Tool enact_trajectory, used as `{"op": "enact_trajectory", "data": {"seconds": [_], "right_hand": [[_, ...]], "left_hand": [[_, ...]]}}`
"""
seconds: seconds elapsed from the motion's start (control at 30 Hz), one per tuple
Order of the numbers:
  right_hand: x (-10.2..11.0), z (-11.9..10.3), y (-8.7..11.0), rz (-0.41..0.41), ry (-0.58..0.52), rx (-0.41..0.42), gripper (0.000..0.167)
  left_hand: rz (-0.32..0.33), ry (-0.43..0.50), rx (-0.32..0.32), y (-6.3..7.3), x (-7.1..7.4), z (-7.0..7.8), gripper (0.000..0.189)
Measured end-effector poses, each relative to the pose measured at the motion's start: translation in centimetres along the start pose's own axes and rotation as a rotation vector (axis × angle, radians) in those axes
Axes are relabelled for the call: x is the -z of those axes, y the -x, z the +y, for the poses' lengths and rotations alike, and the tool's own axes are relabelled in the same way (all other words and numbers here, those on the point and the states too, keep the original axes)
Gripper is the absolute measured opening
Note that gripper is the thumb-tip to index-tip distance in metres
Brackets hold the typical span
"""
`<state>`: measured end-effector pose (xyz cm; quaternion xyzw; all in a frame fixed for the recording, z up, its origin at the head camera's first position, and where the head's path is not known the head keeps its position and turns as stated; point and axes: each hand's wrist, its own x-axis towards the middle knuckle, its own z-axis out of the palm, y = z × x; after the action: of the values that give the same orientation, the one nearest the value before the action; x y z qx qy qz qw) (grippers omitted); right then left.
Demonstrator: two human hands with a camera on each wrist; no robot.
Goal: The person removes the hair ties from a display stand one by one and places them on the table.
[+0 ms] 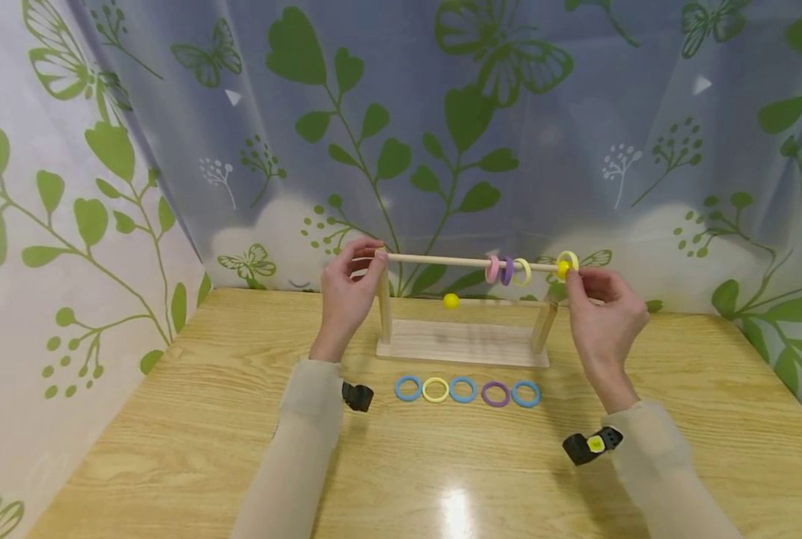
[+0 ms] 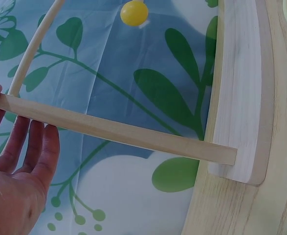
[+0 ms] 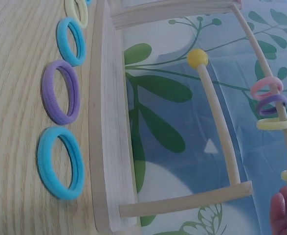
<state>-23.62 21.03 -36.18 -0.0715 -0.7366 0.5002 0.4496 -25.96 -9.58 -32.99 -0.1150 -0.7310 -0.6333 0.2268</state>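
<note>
A wooden stand has a pale base (image 1: pixel 461 340), two posts and two rods tipped with yellow balls. My left hand (image 1: pixel 352 288) grips the top of the left post (image 2: pixel 119 128), where the upper rod (image 1: pixel 434 259) meets it. At that rod's far end, my right hand (image 1: pixel 606 307) pinches a light yellow hair tie (image 1: pixel 571 257) around the yellow ball (image 1: pixel 563 270). Along the same rod hang a pink hair tie (image 3: pixel 266 88), a purple one (image 3: pixel 272 104) and another light yellow one (image 3: pixel 274 124). The lower rod (image 3: pixel 218 117) comes from the right post (image 3: pixel 187 199) and carries no hair ties.
In front of the base lies a row of several hair ties, among them a blue one (image 1: pixel 409 388), a yellow one (image 1: pixel 436 390) and a purple one (image 1: pixel 496 394). The wooden table (image 1: pixel 401 471) reaches back to a leaf-patterned curtain (image 1: pixel 387 90).
</note>
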Motion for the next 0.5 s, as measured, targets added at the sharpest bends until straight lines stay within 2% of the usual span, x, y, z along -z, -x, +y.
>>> {"op": "enact_trajectory", "data": {"seconds": [0.1,0.33,0.5], "right_hand": [[0.0,0.2,-0.1,0.002,0.001,-0.009,0.017],[0.2,0.1,-0.1,-0.003,-0.004,-0.004,0.017],[0.3,0.1,-0.1,-0.001,-0.007,-0.008,0.017]], "left_hand": [[0.004,0.005,0.003,0.0,0.0,0.0,0.022],[-0.006,0.012,0.004,-0.8,0.0,-2.6,0.023],[-0.007,0.013,-0.019,-0.9,0.1,-3.1,0.023]]}}
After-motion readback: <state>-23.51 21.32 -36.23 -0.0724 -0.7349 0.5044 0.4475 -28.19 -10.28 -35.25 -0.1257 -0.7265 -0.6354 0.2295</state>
